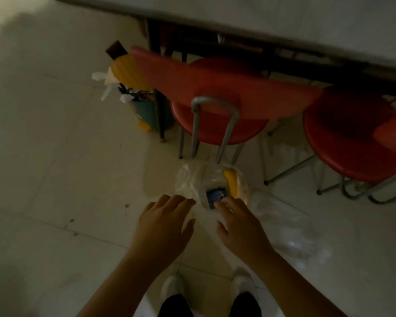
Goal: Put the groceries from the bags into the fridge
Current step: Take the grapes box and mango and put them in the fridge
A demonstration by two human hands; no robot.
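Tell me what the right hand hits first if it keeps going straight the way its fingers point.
Most likely the blue packet inside the clear plastic bag on the floor; the right hand points at it, fingertips at its near edge. Contact is unclear from this view.

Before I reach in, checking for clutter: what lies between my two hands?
In the head view, only clear bag plastic and bare floor lie between the left hand and right hand.
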